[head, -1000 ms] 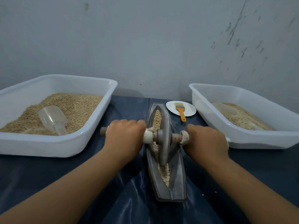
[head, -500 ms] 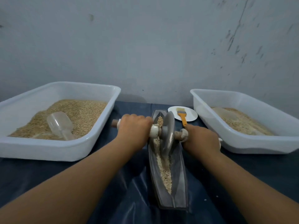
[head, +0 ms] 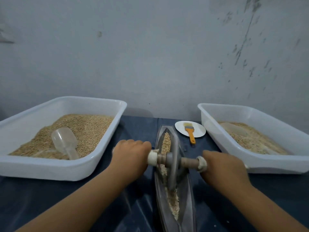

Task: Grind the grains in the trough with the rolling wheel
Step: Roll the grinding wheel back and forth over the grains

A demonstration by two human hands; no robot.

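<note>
Head view: brush [head: 189, 132] on plate [head: 199, 131] beside trough [head: 190, 198].

I have both forearms reaching forward, bare. My left hand [head: 132, 154] curls knuckles-up around its end of the axle; my right hand [head: 223, 166] curls around the other end.

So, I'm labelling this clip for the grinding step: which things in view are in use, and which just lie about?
In use:
grey boat-shaped metal trough
tan grains in the trough
grey rolling wheel on its wooden axle
left hand
right hand

Lying about:
two white plastic tubs of grain
clear plastic scoop
orange-handled brush
small white round plate
</note>
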